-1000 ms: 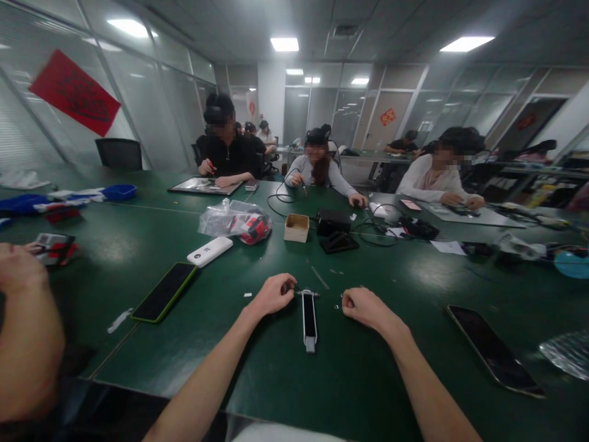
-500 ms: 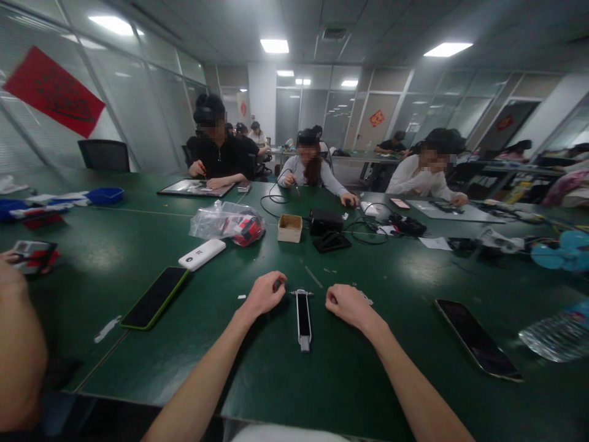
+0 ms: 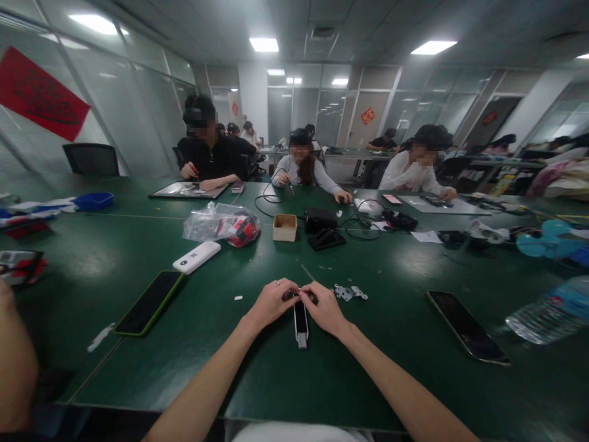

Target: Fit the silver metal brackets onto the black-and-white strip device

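A slim device [image 3: 300, 319] with a black strip, a pale frame and a light grey near end lies lengthwise on the green table in front of me. My left hand [image 3: 275, 299] is closed in a pinch at its far end, from the left. From the other side my right hand [image 3: 324, 307] pinches at the same spot, and the fingertips of both hands meet there. They cover the device's far end, so I cannot make out what small piece they hold. Several small grey metal plates [image 3: 350, 293] lie just beyond my right hand.
A green-edged phone [image 3: 150, 303] and a white power bank [image 3: 197, 257] lie left; another phone [image 3: 467, 326] and a water bottle [image 3: 550, 310] lie right. Further back are a plastic bag [image 3: 223, 224], a small box [image 3: 284, 228] and a black device [image 3: 321, 220]. People work across the table.
Both hands have come inward from either side of the device to meet over its far end. The grey plates, mostly hidden behind my right hand before, now show. The view has shifted slightly.
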